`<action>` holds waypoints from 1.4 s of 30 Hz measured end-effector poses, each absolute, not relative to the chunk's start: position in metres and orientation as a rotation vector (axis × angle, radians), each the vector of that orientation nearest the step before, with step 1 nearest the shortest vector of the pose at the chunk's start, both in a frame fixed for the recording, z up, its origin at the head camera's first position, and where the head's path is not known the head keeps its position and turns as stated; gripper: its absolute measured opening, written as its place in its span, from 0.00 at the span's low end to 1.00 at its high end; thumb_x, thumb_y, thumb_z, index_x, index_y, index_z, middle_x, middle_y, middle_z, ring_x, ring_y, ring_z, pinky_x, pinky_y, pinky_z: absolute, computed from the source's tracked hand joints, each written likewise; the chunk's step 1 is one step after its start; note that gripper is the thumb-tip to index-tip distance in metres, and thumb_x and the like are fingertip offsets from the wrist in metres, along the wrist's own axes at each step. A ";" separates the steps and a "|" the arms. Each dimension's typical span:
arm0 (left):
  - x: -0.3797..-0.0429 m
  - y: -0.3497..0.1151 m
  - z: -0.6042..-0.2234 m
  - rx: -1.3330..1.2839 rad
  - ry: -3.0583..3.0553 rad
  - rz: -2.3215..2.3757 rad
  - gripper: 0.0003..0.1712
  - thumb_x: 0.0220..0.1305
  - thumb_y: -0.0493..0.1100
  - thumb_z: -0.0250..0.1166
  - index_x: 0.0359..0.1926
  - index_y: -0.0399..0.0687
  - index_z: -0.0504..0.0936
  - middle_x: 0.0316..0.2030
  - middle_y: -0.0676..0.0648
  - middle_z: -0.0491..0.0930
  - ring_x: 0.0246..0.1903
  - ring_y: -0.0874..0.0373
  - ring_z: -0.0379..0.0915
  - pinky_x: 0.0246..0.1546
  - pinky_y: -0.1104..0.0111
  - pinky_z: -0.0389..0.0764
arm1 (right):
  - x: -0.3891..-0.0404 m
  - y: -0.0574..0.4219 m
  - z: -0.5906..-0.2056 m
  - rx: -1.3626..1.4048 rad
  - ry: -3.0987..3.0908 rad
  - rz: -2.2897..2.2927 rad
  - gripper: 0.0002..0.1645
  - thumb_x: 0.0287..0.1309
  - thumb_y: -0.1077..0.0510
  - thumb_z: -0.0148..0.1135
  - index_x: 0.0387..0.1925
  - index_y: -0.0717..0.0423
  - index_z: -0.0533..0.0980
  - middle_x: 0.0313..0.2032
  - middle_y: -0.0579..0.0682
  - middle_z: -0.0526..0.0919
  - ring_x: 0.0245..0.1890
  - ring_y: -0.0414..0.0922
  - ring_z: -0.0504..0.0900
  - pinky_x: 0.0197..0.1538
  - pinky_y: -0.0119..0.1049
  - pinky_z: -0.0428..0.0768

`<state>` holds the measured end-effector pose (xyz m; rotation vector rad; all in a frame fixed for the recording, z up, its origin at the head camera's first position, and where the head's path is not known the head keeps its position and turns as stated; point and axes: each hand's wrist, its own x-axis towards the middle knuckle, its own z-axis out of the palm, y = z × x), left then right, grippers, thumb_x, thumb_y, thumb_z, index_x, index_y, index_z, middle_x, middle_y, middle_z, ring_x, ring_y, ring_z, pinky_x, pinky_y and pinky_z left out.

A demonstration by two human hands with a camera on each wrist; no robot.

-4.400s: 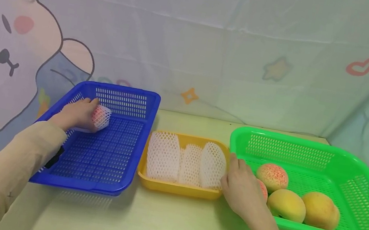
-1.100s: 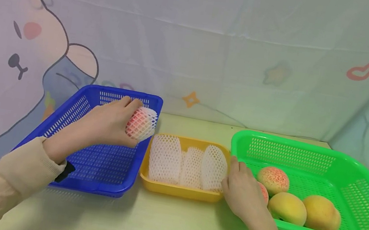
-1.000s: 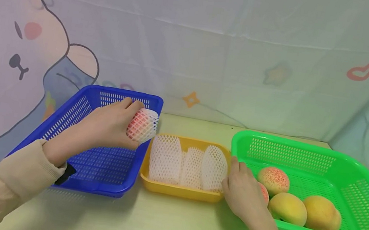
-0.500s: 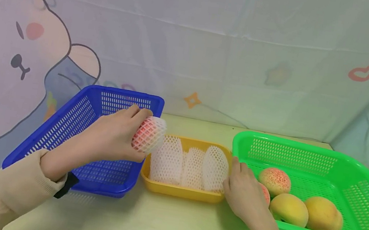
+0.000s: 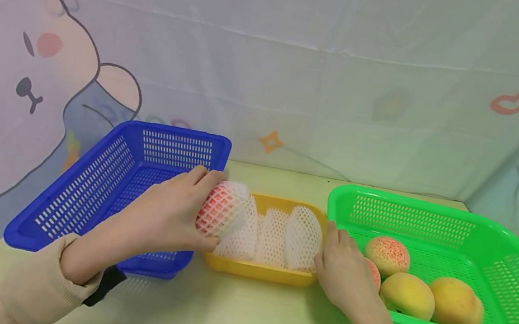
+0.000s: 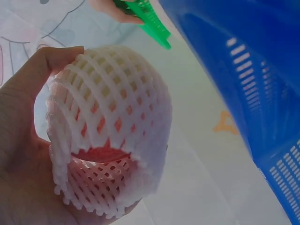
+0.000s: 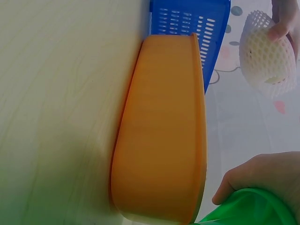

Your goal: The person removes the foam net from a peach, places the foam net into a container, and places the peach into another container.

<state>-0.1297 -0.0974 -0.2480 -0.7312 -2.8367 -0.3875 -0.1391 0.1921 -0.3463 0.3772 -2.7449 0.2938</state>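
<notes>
My left hand [image 5: 180,212] grips a peach [image 5: 221,210] that sits inside a white foam net sleeve. In the head view this peach overlaps the left end of the yellow tray [image 5: 262,272]. The left wrist view looks into the loose open end of the foam net [image 6: 110,117], with the reddish fruit inside. Thumb and fingers wrap the net from the side. My right hand [image 5: 346,269] holds the left rim of the green basket [image 5: 436,204]; in the right wrist view its thumb lies along the green rim [image 7: 255,194]. Several white foam nets [image 5: 273,238] lie in the tray.
To the left stands a blue basket [image 5: 175,148], its right wall beside the yellow tray. Several bare peaches [image 5: 406,294], yellow and red-speckled, lie in the green basket. A cartoon-printed cloth [image 5: 303,78] hangs behind the pale wooden table [image 5: 235,317].
My left hand has lifted the netted peach out of the blue basket and carried it right, then nearer, to the yellow tray's left end. The right hand stays at the green rim.
</notes>
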 end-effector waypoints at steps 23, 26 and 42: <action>-0.118 -0.081 -0.279 -0.699 -2.822 -0.671 0.47 0.37 0.55 0.74 0.61 0.54 0.66 0.42 0.50 0.72 0.36 0.59 0.71 0.32 0.67 0.74 | -0.139 0.192 -0.349 0.394 -2.775 0.324 0.30 0.59 0.63 0.47 0.60 0.78 0.63 0.46 0.69 0.78 0.42 0.60 0.79 0.41 0.49 0.81; -0.119 -0.080 -0.281 -0.694 -2.816 -0.673 0.47 0.37 0.56 0.74 0.61 0.54 0.66 0.42 0.51 0.72 0.36 0.59 0.70 0.32 0.68 0.74 | -0.139 0.193 -0.349 0.390 -2.780 0.316 0.30 0.59 0.63 0.47 0.60 0.79 0.62 0.46 0.70 0.78 0.43 0.61 0.79 0.41 0.50 0.81; -0.121 -0.078 -0.286 -0.707 -2.791 -0.760 0.48 0.36 0.56 0.75 0.62 0.53 0.67 0.51 0.51 0.73 0.45 0.58 0.73 0.42 0.62 0.77 | -0.137 0.195 -0.342 0.344 -2.855 0.427 0.33 0.66 0.57 0.48 0.65 0.75 0.58 0.57 0.73 0.72 0.57 0.67 0.74 0.54 0.58 0.76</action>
